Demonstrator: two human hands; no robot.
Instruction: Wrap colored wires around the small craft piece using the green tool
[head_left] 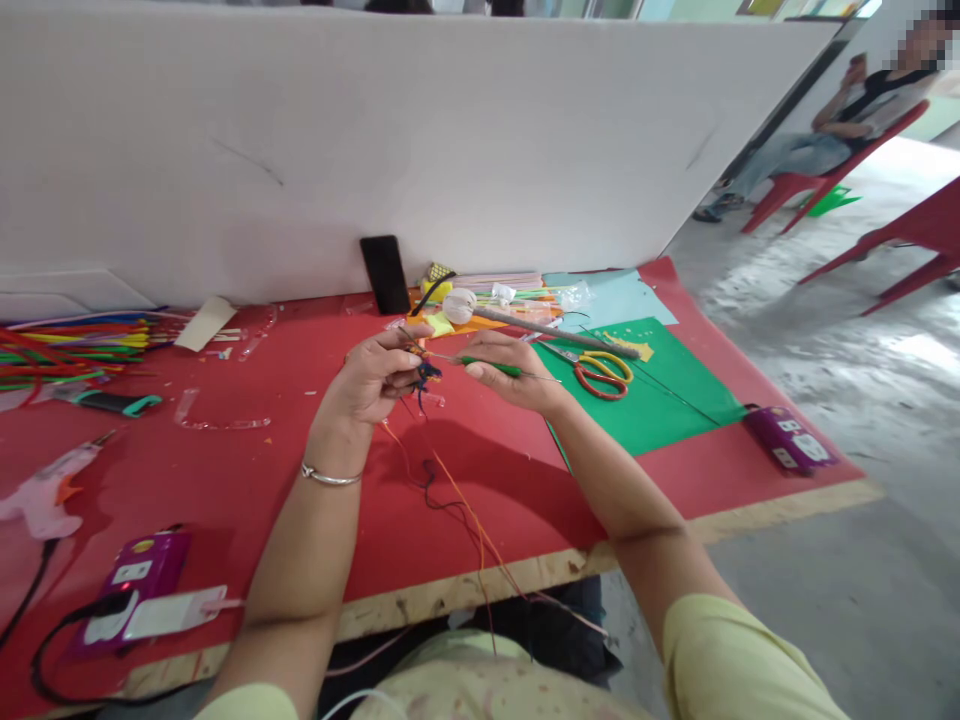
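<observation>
Partly hidden, a small knotted piece sits pinched in the left hand; the right hand grips a green-handled tool above the red desk, white board behind.

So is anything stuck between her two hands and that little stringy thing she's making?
Nothing visible. The left hand pinches the small thread bundle directly, and the right hand holds a green-handled tool pointing at it. Loose threads just hang down over the red table cover.

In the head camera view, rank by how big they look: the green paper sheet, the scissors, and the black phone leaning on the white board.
1. green paper sheet
2. scissors
3. black phone, though it stands farther back, so this is unsure.
</observation>
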